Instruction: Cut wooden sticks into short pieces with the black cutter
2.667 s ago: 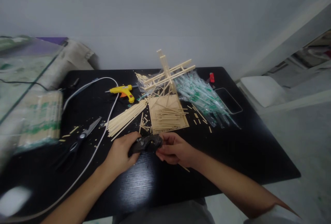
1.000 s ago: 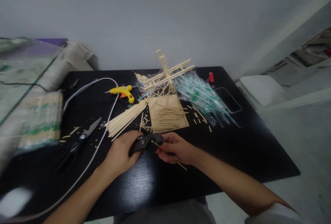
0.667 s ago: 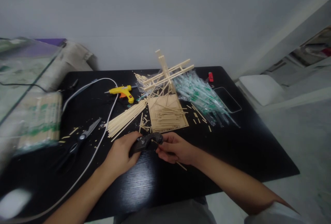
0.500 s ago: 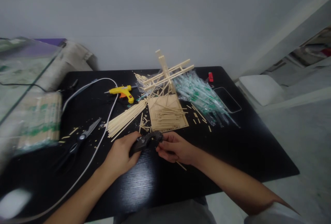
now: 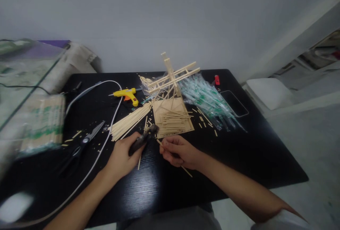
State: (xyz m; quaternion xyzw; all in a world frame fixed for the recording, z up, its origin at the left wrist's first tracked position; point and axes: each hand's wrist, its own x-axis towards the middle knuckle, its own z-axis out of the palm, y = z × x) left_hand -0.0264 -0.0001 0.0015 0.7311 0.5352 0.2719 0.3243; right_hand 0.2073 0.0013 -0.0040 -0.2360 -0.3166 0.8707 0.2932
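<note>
- Over the near side of the black table (image 5: 225,166), your left hand (image 5: 124,156) has its fingers wrapped around a dark tool (image 5: 142,141).
- Your right hand (image 5: 175,151) has its fingers pinched on a thin stick (image 5: 187,172); the stick pokes out both ways, with one tip just beside the tool's head.
- The stick looks light and stiff, and may snap if you bend it; hold it softly near the middle.
- The tool looks hard and heavier, so keep your grip on its handle end.
- More loose sticks (image 5: 130,121) lie past your left hand.
</note>
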